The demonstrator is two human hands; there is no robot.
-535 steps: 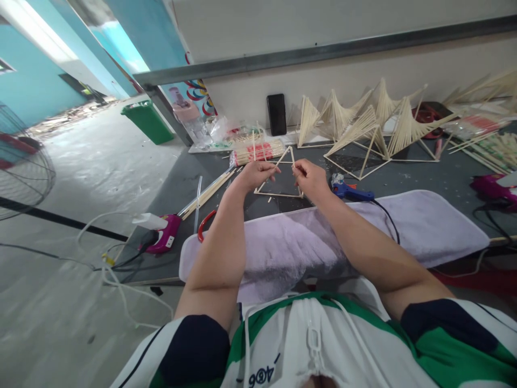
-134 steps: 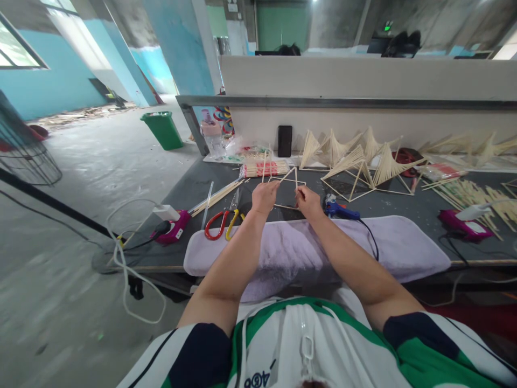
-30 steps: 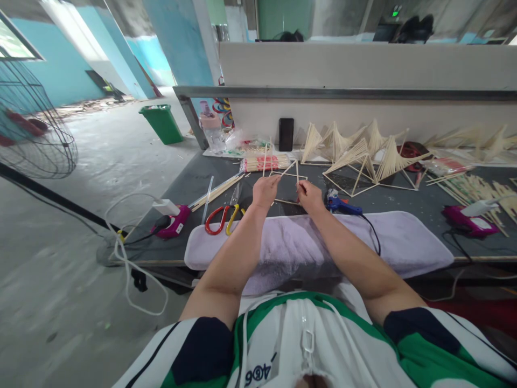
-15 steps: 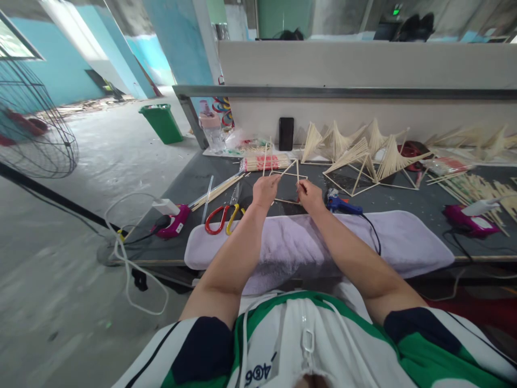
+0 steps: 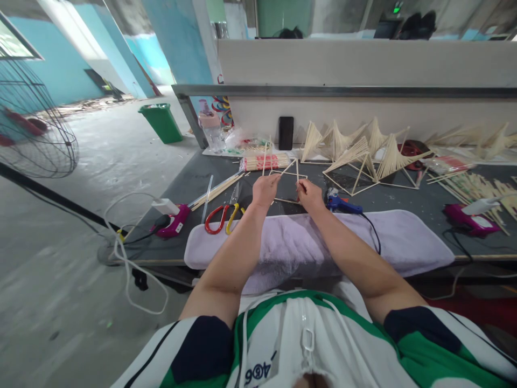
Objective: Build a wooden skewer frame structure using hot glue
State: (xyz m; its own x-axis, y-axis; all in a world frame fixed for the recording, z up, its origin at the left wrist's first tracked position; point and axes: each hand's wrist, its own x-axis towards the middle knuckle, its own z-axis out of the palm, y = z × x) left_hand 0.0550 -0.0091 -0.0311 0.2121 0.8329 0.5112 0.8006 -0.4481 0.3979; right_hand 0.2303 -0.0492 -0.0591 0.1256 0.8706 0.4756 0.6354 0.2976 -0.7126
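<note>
Grey surface [image 5: 404,199], stick frame [image 5: 297,169] in two-handed grip

Sits between left hand [image 5: 265,191] and right hand [image 5: 311,195], about equally near. Clamped by left fingers [image 5: 275,182] on slanted leg [image 5: 287,168], by right fingers [image 5: 302,187] on steeper leg [image 5: 298,174]; tapers away from both to peak [image 5: 297,161].

Pale daylight at upper-left window [image 5: 13,41], wide-angle stretched edges.

Left hand [image 5: 265,191]: fingers reached out; now curled, hiding the near left corner of the stick frame [image 5: 297,170].
Scissors [image 5: 233,205]: only the red handle [image 5: 207,222] peeked out by the left arm [image 5: 238,253]; now the yellow handle [image 5: 230,221] and blades [image 5: 235,194] show too.
View: was tipped; now straighter, with a green light [image 5: 397,7] showing above the white board [image 5: 363,64].
</note>
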